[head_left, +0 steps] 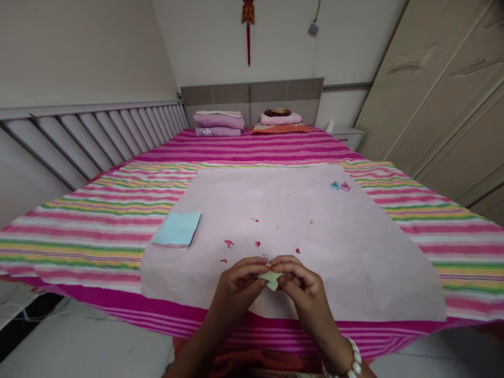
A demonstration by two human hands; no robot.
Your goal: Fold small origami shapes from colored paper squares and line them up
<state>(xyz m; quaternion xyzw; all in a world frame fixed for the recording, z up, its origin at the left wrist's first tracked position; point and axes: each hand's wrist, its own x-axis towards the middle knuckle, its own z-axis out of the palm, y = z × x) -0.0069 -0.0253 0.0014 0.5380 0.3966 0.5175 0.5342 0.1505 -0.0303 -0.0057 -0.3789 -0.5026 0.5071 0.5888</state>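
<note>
From the head camera, both hands meet just over the near edge of the bed (275, 149), which is covered in a cloth of pink, yellow, green and white stripes. The left hand (240, 278) and the right hand (299, 281) have their fingertips drawn together from either side, pinching a pale green folded paper piece (271, 279). It is small, creased and pointed at its lower end, and is held just above the bed's near edge, about midway along it. A bracelet of round white beads (355, 362) circles the right wrist. Under the hands, a large smooth pale pink sheet (334, 252) lies flat across the middle of the bed. Tiny torn red paper scraps (228, 243) are scattered on it just beyond the fingers. At the sheet's left edge lies a neat stack of light blue square paper (177, 229). Near its far right corner sit a small blue folded paper shape (335, 185) and a pink folded paper shape (345, 186), side by side. At the head of the bed, soft folded purple blankets (218, 122) and a pink pillow (280, 118) rest against a grey panelled headboard (252, 97).
</note>
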